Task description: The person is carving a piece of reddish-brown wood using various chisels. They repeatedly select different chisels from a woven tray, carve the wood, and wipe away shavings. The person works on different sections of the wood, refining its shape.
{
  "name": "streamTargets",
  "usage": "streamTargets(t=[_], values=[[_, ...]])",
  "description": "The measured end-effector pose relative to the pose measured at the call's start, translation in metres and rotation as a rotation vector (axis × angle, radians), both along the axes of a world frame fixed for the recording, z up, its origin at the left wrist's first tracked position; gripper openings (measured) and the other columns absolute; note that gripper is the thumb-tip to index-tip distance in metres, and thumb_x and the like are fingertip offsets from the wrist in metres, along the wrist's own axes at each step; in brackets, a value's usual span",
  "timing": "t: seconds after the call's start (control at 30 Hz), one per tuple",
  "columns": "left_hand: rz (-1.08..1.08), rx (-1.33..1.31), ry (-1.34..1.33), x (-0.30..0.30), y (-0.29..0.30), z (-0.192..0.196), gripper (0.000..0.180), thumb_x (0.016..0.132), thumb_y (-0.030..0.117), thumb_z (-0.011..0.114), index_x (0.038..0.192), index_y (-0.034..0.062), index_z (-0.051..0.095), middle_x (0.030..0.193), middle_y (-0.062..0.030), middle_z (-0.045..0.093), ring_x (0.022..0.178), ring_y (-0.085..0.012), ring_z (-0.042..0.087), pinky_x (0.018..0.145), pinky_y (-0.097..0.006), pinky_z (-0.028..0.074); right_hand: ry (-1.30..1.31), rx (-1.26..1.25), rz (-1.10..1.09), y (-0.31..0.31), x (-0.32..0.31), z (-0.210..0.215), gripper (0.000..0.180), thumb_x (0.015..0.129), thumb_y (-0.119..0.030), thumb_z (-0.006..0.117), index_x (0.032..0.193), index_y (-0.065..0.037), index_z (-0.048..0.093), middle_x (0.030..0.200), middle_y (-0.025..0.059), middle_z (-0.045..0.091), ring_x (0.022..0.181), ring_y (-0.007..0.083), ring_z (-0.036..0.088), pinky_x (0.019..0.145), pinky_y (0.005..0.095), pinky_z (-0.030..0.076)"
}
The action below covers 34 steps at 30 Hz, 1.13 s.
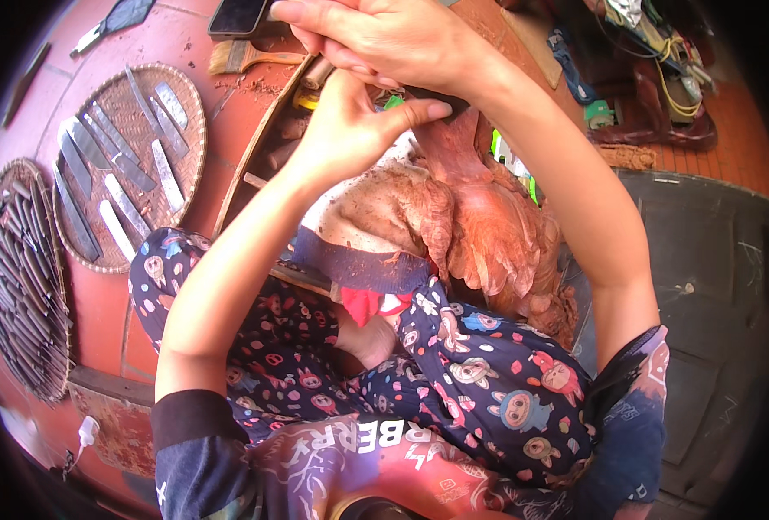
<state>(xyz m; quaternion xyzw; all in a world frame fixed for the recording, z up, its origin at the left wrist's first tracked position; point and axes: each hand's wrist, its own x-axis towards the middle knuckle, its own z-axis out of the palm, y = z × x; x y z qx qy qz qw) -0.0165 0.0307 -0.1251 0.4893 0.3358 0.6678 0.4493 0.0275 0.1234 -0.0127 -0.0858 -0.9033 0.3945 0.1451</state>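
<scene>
A reddish-brown wood carving [493, 225] with feather-like ridges leans between my legs. Over its upper end, my right hand [384, 43] is closed with its fingers curled; whatever they hold is hidden. Just below and against it is my left hand [350, 130], its thumb stretched across a dark edge near the carving's top. The other left fingers disappear behind my right hand, seemingly wrapped round something I cannot make out. A whitish cloth with a navy band [363, 264], dusted with wood bits, lies beside the carving under my left wrist.
On the left, a round woven tray [198, 113] holds several flat metal blades, and another basket [25, 165] is full of dark slim tools. A brush [241, 57] and a phone [235, 17] lie ahead. A wooden box edge [250, 160] runs beside my left forearm. Dark sheeting [705, 303] covers the right.
</scene>
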Motion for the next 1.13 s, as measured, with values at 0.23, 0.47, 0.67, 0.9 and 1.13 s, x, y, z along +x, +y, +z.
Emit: streamTargets(t=[0.23, 0.47, 0.67, 0.9, 1.13], values=[[0.187, 0.152, 0.064, -0.058, 0.004, 0.023, 0.027, 0.097, 0.001, 0.069, 0.122, -0.0071, 0.064, 0.116, -0.0148, 0.073, 0.111, -0.0220, 0.070, 0.100, -0.033, 0.055, -0.032, -0.686, 0.295, 0.004, -0.022, 0.067, 0.033, 0.106, -0.031, 0.061, 0.097, 0.000, 0.067, 0.073, 0.0017, 0.066, 0.064, 0.0061, 0.062, 0.057, 0.0221, 0.049], [0.099, 0.181, 0.184, -0.045, -0.020, 0.073, 0.024, 0.100, 0.015, 0.067, 0.116, -0.0028, 0.069, 0.110, -0.0119, 0.077, 0.109, -0.0213, 0.071, 0.098, -0.033, 0.054, -0.047, -0.155, -0.108, -0.011, 0.068, 0.097, 0.045, 0.112, -0.041, 0.041, 0.116, -0.003, 0.064, 0.087, 0.0025, 0.055, 0.063, 0.0026, 0.040, 0.050, 0.0200, 0.031], [-0.105, 0.470, 0.701, 0.006, -0.049, 0.065, 0.055, 0.097, 0.043, 0.066, 0.134, 0.0025, 0.064, 0.132, -0.0249, 0.065, 0.129, -0.0409, 0.059, 0.111, -0.050, 0.045, 0.262, -0.668, -0.246, 0.025, 0.126, 0.130, 0.053, 0.111, -0.047, 0.039, 0.129, -0.002, 0.060, 0.076, 0.0018, 0.043, 0.053, 0.0066, 0.028, 0.045, 0.0204, 0.026], [-0.471, 0.358, 0.605, -0.002, -0.066, 0.086, 0.027, 0.086, 0.028, 0.077, 0.101, 0.0055, 0.075, 0.075, -0.0137, 0.071, 0.071, -0.0346, 0.070, 0.062, -0.044, 0.054, 0.102, -0.668, -0.139, 0.027, 0.130, 0.112, 0.049, 0.110, -0.045, 0.043, 0.126, -0.001, 0.058, 0.082, 0.0045, 0.051, 0.050, 0.0042, 0.036, 0.043, 0.0178, 0.031], [0.087, -0.198, 0.123, -0.076, -0.006, 0.046, 0.020, 0.099, 0.023, 0.072, 0.097, 0.0028, 0.074, 0.079, 0.0005, 0.070, 0.074, -0.0067, 0.066, 0.072, -0.023, 0.053, -0.029, -0.397, -0.130, 0.002, 0.101, 0.092, 0.042, 0.108, -0.041, 0.051, 0.122, -0.002, 0.059, 0.096, 0.0131, 0.067, 0.057, 0.0051, 0.055, 0.051, 0.0158, 0.044]])
